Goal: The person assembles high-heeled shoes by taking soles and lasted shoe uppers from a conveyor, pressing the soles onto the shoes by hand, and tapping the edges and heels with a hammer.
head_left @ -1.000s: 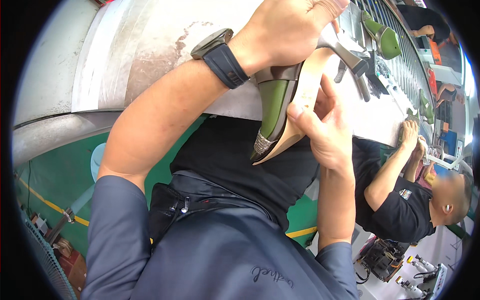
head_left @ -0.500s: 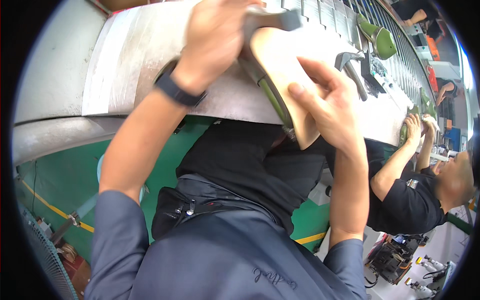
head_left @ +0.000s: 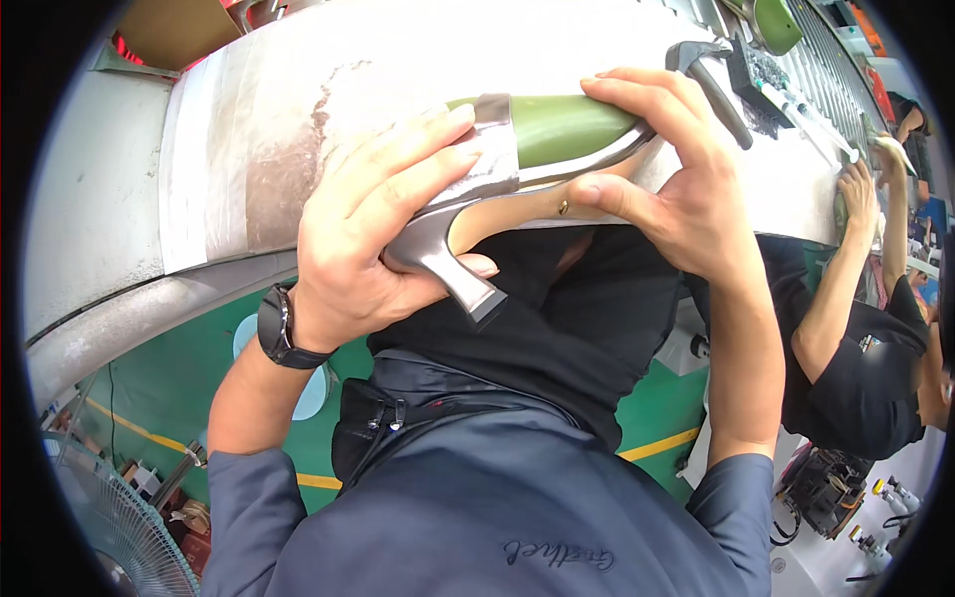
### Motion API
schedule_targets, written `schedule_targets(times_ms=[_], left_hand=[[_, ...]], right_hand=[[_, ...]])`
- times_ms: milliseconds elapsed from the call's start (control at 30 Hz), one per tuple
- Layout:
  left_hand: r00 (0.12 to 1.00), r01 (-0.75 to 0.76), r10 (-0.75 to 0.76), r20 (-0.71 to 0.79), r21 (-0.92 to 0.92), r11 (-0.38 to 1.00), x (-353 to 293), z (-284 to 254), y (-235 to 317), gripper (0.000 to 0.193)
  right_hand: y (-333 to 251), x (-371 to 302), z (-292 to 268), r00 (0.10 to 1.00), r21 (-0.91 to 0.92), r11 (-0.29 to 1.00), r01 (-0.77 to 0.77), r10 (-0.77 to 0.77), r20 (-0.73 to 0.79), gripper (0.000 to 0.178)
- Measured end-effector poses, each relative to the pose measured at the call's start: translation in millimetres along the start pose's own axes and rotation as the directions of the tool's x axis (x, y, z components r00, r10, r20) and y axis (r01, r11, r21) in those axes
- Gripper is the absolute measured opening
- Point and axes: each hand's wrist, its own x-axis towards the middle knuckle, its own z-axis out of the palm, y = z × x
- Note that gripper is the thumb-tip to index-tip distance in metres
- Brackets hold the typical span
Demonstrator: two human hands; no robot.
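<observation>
A green high-heeled shoe (head_left: 572,127) lies on its side between my hands, over the near edge of the workbench. It has a shiny dark band around its middle, a tan sole (head_left: 507,217) and a dark grey heel (head_left: 450,261) pointing toward me. My left hand (head_left: 348,234) wraps around the back of the shoe, fingers on top of the band and thumb under by the heel. At the toe end, my right hand (head_left: 686,164) grips with fingers over the green upper and thumb on the sole. A small stud shows on the sole beside that thumb.
Right of my hands lie a hammer (head_left: 714,95) and a dark tray of small pieces (head_left: 758,85). Another green shoe (head_left: 774,25) rests at the far right on the bench's slatted rollers. A co-worker (head_left: 856,368) works at the right. A fan (head_left: 114,517) stands at lower left.
The shoe has turned from sole facing up to lying sideways, with its green upper now in view. My left hand has come down and nearer; both hands keep their hold.
</observation>
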Motion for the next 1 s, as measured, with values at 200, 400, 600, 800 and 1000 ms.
schedule_targets(times_ms=[200, 400, 600, 800, 1000], left_hand=[[0.998, 0.001, -0.002, -0.055, -0.02, 1.0, -6, 6, -2, 0.068], [1.0, -0.016, 0.016, -0.019, 0.005, 1.0, -3, 5, -2, 0.064], [0.999, -0.04, 0.04, -0.031, 0.007, 0.999, -5, 6, -4, 0.059], [0.993, -0.024, 0.023, -0.115, -0.007, 1.0, -10, 14, -4, 0.056], [0.989, -0.021, 0.03, -0.148, 0.063, 0.998, -17, 24, -1, 0.062]], right_hand=[[-21, 10, -4, 0.992, -0.083, 0.989, -0.121, 0.124, 0.031, 0.057], [-16, 15, 4, 0.995, -0.262, 0.961, 0.092, -0.082, 0.049, 0.072], [-21, 20, 8, 0.985, -0.294, 0.942, 0.162, -0.136, 0.106, 0.076], [-36, 35, 5, 0.995, -0.243, 0.966, 0.083, -0.068, 0.072, 0.064], [-52, 52, 1, 0.972, -0.158, 0.987, -0.03, 0.065, 0.226, 0.053]])
